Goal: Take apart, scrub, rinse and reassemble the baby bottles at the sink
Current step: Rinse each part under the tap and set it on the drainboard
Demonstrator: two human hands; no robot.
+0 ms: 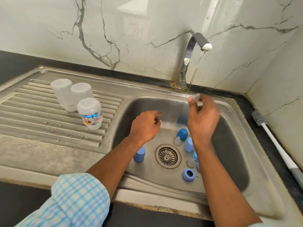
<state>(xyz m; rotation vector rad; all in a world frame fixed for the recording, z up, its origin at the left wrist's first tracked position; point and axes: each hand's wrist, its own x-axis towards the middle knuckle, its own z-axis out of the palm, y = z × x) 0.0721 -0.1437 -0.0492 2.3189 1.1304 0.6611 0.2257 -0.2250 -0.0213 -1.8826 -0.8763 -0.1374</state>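
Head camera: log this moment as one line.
phase: rinsing | right hand: pinches small clear part beside tap stream | left hand: open over sink | three bottles: inverted on drainboard

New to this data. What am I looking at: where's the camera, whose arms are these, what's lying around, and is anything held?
There is no robot here. One wide-angle camera worn on a person's head looks down at their own two bare arms. The left hand hovers over the sink with loose fingers and holds nothing. The right hand pinches a small clear piece beside the water stream from the running tap; the piece is too blurred to name. Three clear bottle bodies stand upside down on the drainboard. In the basin, blue caps, a blue ring and a clear teat sit around the drain. A long-handled brush lies on the dark counter at the right.
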